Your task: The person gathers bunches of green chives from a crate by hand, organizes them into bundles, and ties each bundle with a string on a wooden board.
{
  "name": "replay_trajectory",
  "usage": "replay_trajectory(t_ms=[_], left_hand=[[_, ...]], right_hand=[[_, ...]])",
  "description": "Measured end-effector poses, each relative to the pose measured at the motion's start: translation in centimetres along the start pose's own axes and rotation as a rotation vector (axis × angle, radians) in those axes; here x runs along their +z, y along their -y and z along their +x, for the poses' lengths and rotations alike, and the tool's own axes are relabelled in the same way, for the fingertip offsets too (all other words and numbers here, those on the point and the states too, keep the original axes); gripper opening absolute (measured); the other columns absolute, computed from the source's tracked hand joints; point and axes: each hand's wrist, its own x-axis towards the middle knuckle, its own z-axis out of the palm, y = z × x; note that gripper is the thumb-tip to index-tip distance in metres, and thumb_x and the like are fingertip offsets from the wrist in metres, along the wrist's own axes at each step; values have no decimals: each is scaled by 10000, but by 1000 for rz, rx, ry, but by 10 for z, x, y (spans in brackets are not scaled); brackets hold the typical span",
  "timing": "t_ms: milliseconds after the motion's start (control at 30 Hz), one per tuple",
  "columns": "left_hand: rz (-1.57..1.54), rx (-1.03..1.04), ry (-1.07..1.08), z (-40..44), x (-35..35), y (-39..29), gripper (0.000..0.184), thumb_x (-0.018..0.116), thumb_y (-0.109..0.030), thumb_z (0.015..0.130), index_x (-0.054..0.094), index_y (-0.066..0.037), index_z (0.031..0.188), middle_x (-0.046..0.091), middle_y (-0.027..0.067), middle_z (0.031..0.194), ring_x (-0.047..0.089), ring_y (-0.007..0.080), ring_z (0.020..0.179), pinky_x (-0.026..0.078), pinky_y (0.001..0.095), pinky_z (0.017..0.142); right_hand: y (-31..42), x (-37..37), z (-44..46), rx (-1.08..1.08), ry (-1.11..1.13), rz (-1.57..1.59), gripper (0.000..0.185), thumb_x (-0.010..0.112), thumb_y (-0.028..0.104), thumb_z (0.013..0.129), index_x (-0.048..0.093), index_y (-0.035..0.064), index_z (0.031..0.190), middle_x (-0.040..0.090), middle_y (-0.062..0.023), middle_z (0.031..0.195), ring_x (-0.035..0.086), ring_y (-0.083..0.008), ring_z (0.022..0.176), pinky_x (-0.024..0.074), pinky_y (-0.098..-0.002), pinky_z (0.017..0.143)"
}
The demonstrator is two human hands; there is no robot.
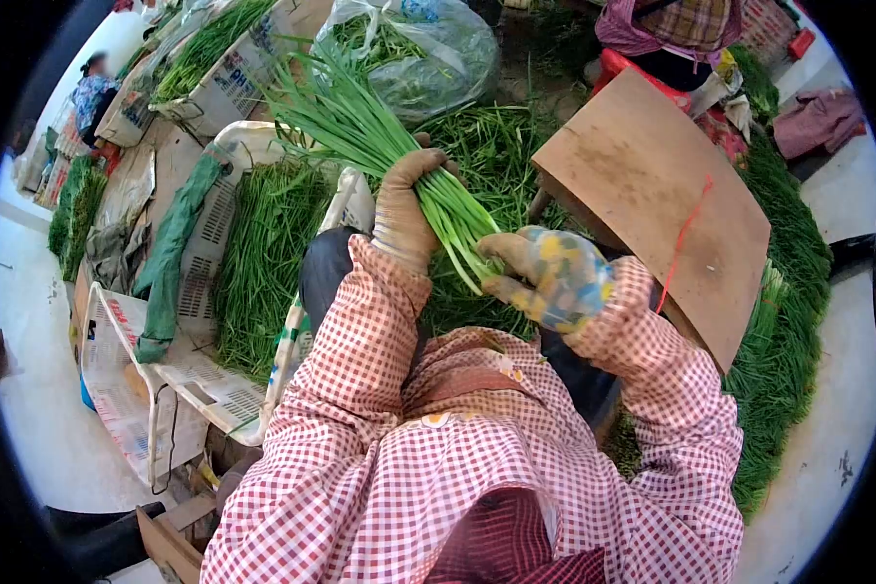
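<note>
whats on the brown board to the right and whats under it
A red string and dark smudges show on the brown board. Long greens show past its right edge; whatever lies directly underneath is covered.

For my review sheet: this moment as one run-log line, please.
left hand: closed around bunch of greens | right hand: fingers at stalk ends, contact unclear | board: right of both hands
</note>
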Motion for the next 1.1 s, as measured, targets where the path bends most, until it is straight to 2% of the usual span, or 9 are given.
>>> replay_trajectory(t_ms=[33,67,133,300,367,467,667,800,1100], left_hand=[[-35,-13,-8,1,1,0,350,631,-63,768,518,-65,1099,592,82,782,600,229,707,533,385,671],[-40,-8,-10,1,0,-1,350,631,-63,768,518,-65,1099,592,82,782,600,229,707,533,385,671],[-48,26,16,0,-3,-6,317,631,-51,771,536,-70,1073,601,81,788,607,223,719,538,385,686],[-156,191,-34,4,-13,-33,247,660,-98,778,588,-60,1011,623,81,809,617,233,740,540,403,710],[3,148,8,4,-18,-32,224,666,-144,786,616,-44,980,638,91,837,626,244,771,538,406,721],[37,131,76,-4,-2,-1,346,673,-141,792,556,-46,1103,647,107,938,635,268,846,539,431,770],[-166,23,176,-8,12,43,501,652,-65,793,455,-96,1252,636,102,1052,621,257,969,514,454,868],[-155,-174,120,-25,8,49,500,663,-76,788,486,-97,1255,626,72,1112,587,252,1050,474,431,937],[-297,-355,42,-25,-37,66,401,645,-81,786,563,-14,1173,633,106,1109,607,262,1012,464,432,961]], right_hand=[[0,6,9,-1,0,-4,220,645,191,843,626,52,1012,580,-89,769,554,-184,680,449,-316,610],[0,12,18,391,112,309,224,639,187,828,618,57,1010,587,-90,794,548,-207,669,449,-324,607],[-6,6,9,86,247,-52,262,624,204,777,605,63,998,601,-84,836,524,-258,639,471,-337,615],[-11,-1,-44,176,1012,-203,385,606,364,843,612,66,1088,635,-155,990,609,-319,904,501,-393,816],[-23,-24,-33,414,978,-119,474,609,436,846,599,57,1131,625,-181,1069,593,-337,1033,479,-422,890],[-18,-34,-17,435,123,-29,808,748,410,704,447,-25,1314,566,-251,1216,547,-350,1156,435,-388,980],[-52,33,9,270,-52,79,970,750,215,701,169,-1,1447,513,-257,1283,530,-367,1173,448,-388,964],[-71,42,14,490,-73,157,872,642,89,684,222,41,1447,524,-193,1280,532,-337,1183,441,-366,958],[-87,49,-13,78,-18,163,876,561,-21,721,158,59,1495,462,-214,1364,514,-349,1211,425,-364,979]])
